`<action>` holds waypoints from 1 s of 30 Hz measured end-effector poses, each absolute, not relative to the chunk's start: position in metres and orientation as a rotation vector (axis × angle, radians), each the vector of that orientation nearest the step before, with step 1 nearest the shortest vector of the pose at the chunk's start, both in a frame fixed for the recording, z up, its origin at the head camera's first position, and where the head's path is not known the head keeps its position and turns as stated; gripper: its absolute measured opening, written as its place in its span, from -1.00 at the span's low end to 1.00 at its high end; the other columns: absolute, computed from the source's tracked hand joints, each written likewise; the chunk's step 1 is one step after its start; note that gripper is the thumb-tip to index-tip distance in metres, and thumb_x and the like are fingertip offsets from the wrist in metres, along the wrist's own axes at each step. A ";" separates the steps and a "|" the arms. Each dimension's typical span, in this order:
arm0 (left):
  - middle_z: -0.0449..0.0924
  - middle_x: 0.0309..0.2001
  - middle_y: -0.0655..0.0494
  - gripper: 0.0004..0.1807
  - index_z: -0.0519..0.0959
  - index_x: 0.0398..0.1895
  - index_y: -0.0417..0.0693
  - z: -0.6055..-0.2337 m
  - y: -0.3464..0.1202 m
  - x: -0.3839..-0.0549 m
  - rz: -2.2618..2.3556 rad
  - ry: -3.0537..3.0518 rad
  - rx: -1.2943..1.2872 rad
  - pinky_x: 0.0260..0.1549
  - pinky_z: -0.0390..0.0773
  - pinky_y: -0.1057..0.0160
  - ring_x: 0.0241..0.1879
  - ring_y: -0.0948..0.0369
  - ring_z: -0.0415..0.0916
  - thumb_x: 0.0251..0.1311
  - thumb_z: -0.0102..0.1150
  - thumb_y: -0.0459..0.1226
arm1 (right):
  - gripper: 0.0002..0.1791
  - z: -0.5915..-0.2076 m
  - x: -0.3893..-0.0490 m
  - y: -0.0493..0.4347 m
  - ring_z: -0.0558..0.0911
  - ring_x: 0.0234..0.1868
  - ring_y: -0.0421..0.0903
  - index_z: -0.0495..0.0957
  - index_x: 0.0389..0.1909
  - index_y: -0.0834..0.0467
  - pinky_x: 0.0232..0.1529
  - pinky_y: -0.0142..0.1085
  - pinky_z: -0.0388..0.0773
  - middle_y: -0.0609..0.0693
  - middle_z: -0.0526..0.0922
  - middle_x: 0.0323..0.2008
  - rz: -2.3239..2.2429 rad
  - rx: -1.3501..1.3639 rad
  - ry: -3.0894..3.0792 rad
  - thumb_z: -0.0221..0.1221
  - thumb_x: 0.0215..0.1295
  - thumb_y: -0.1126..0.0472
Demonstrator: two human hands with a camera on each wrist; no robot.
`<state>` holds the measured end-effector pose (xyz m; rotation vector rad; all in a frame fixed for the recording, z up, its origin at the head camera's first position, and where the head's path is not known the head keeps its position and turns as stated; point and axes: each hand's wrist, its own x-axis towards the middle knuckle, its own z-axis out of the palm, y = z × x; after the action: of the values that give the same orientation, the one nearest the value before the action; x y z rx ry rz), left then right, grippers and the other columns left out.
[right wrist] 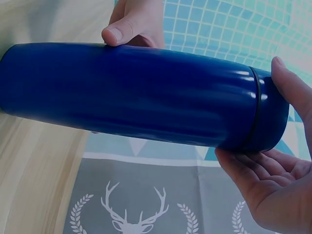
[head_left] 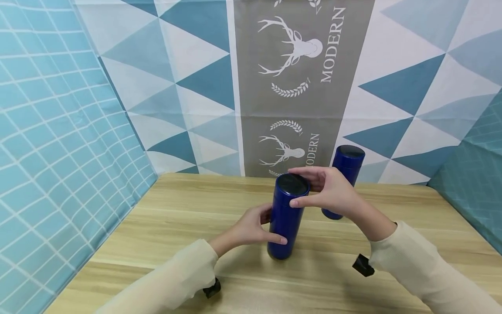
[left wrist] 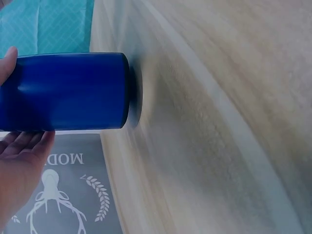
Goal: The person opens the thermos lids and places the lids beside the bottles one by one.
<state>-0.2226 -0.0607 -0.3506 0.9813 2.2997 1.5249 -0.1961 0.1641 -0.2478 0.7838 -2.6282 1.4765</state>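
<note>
A dark blue thermos [head_left: 280, 218] with a black-topped lid [head_left: 292, 184] is held nearly upright over the wooden table. My left hand [head_left: 252, 226] grips its lower body, thumb across the near side and fingers behind. Up at the lid, my right hand [head_left: 327, 187] holds it between thumb and fingers; in the right wrist view the thumb lies on the lid [right wrist: 273, 112] beyond the dark seam. The thermos base [left wrist: 124, 90] is right above the tabletop in the left wrist view, with its reflection beside it. A second blue thermos [head_left: 349, 162] stands behind my right hand, partly hidden by it.
The wood-grain table [head_left: 188, 205] ends at the back against a hanging cloth [head_left: 251, 78] with triangles and deer heads. Blue tiled-pattern cloth [head_left: 51, 131] closes off the left side, and teal cloth [head_left: 470, 187] the right. Black wrist straps [head_left: 363, 265] show below the sleeves.
</note>
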 end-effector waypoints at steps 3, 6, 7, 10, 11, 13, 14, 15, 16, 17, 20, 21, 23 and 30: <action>0.57 0.17 -0.03 -0.20 0.39 0.26 -0.15 -0.353 -0.061 -0.220 1.529 2.294 0.981 0.19 0.51 0.32 0.16 0.12 0.55 -0.14 0.51 -0.32 | -0.26 -0.249 -0.193 0.162 0.66 0.10 0.01 0.45 0.24 0.17 0.13 -0.12 0.59 0.13 0.64 0.11 1.484 0.780 -2.626 0.46 -0.04 0.18; 0.57 0.17 -0.03 -0.19 0.39 0.26 -0.14 -0.355 -0.062 -0.217 1.527 2.306 0.976 0.18 0.52 0.32 0.16 0.12 0.55 -0.15 0.52 -0.30 | -0.25 -0.251 -0.190 0.160 0.66 0.09 -0.02 0.45 0.23 0.16 0.13 -0.15 0.59 0.12 0.64 0.10 1.489 0.781 -2.619 0.47 -0.05 0.19; 0.58 0.17 -0.03 -0.19 0.39 0.26 -0.14 -0.355 -0.063 -0.216 1.525 2.311 0.973 0.19 0.52 0.31 0.16 0.12 0.55 -0.16 0.52 -0.30 | -0.25 -0.252 -0.190 0.159 0.66 0.09 -0.02 0.45 0.23 0.16 0.13 -0.16 0.59 0.12 0.64 0.10 1.489 0.782 -2.618 0.47 -0.06 0.19; 0.58 0.17 -0.02 -0.19 0.39 0.26 -0.14 -0.356 -0.065 -0.214 1.514 2.325 0.970 0.19 0.52 0.27 0.16 0.12 0.56 -0.15 0.53 -0.29 | -0.25 -0.253 -0.188 0.158 0.65 0.10 -0.03 0.45 0.24 0.17 0.14 -0.16 0.58 0.12 0.63 0.13 1.496 0.791 -2.609 0.47 -0.06 0.21; 0.58 0.17 -0.02 -0.19 0.39 0.26 -0.14 -0.356 -0.066 -0.214 1.512 2.327 0.970 0.19 0.52 0.26 0.16 0.12 0.55 -0.15 0.52 -0.29 | -0.25 -0.254 -0.188 0.158 0.65 0.11 -0.03 0.45 0.24 0.17 0.15 -0.17 0.58 0.12 0.63 0.13 1.494 0.791 -2.608 0.47 -0.06 0.21; 0.58 0.17 -0.01 -0.19 0.39 0.26 -0.13 -0.356 -0.067 -0.213 1.510 2.328 0.966 0.20 0.52 0.24 0.16 0.12 0.55 -0.15 0.52 -0.28 | -0.24 -0.254 -0.189 0.157 0.65 0.10 -0.05 0.45 0.24 0.18 0.14 -0.19 0.58 0.11 0.62 0.13 1.496 0.798 -2.598 0.47 -0.07 0.22; 0.58 0.17 -0.01 -0.20 0.40 0.26 -0.13 -0.356 -0.068 -0.213 1.512 2.328 0.965 0.20 0.52 0.24 0.16 0.12 0.55 -0.15 0.52 -0.28 | -0.24 -0.254 -0.189 0.156 0.65 0.10 -0.05 0.45 0.24 0.18 0.13 -0.20 0.59 0.11 0.62 0.13 1.497 0.804 -2.593 0.47 -0.07 0.23; 0.58 0.17 -0.01 -0.20 0.40 0.26 -0.13 -0.355 -0.068 -0.213 1.513 2.327 0.964 0.20 0.52 0.23 0.16 0.12 0.55 -0.15 0.52 -0.28 | -0.25 -0.254 -0.189 0.156 0.65 0.10 -0.06 0.45 0.23 0.18 0.13 -0.21 0.59 0.11 0.63 0.13 1.501 0.809 -2.586 0.47 -0.07 0.24; 0.58 0.16 -0.02 -0.20 0.40 0.26 -0.14 -0.355 -0.069 -0.213 1.517 2.324 0.963 0.20 0.52 0.23 0.16 0.11 0.55 -0.15 0.52 -0.28 | -0.25 -0.254 -0.189 0.155 0.66 0.09 -0.07 0.45 0.23 0.18 0.12 -0.23 0.60 0.11 0.63 0.12 1.503 0.811 -2.583 0.47 -0.07 0.24; 0.58 0.16 -0.02 -0.20 0.40 0.26 -0.14 -0.355 -0.069 -0.213 1.518 2.323 0.962 0.20 0.52 0.23 0.16 0.11 0.55 -0.15 0.52 -0.28 | -0.25 -0.254 -0.189 0.154 0.66 0.09 -0.08 0.45 0.23 0.17 0.11 -0.24 0.60 0.11 0.63 0.12 1.504 0.815 -2.583 0.47 -0.07 0.23; 0.58 0.16 -0.02 -0.20 0.40 0.26 -0.14 -0.356 -0.070 -0.213 1.523 2.319 0.954 0.20 0.52 0.23 0.16 0.11 0.56 -0.15 0.52 -0.29 | -0.25 -0.254 -0.188 0.152 0.66 0.09 -0.06 0.44 0.24 0.18 0.11 -0.25 0.60 0.12 0.63 0.12 1.514 0.834 -2.579 0.47 -0.06 0.23; 0.58 0.16 -0.02 -0.20 0.40 0.26 -0.14 -0.356 -0.070 -0.213 1.525 2.319 0.952 0.20 0.52 0.23 0.15 0.11 0.56 -0.15 0.52 -0.30 | -0.25 -0.254 -0.188 0.151 0.66 0.10 -0.05 0.44 0.24 0.19 0.12 -0.24 0.60 0.12 0.63 0.12 1.513 0.840 -2.579 0.47 -0.06 0.23; 0.57 0.17 -0.03 -0.20 0.39 0.27 -0.14 -0.357 -0.071 -0.213 1.536 2.310 0.948 0.21 0.52 0.22 0.16 0.11 0.55 -0.14 0.51 -0.30 | -0.25 -0.254 -0.188 0.150 0.64 0.12 0.00 0.43 0.25 0.19 0.14 -0.21 0.59 0.14 0.61 0.14 1.501 0.849 -2.579 0.46 -0.04 0.23; 0.55 0.20 -0.04 -0.17 0.35 0.30 -0.13 -0.358 -0.074 -0.214 1.562 2.265 0.957 0.23 0.49 0.21 0.18 0.10 0.54 -0.13 0.50 -0.33 | -0.28 -0.257 -0.187 0.146 0.62 0.14 0.06 0.42 0.26 0.12 0.15 -0.20 0.58 0.14 0.57 0.19 1.454 0.871 -2.568 0.43 0.02 0.20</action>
<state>-0.2138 -0.0735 -0.3585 0.9570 2.2655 1.5615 -0.1870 0.1459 -0.2571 0.8707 -2.5681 1.4544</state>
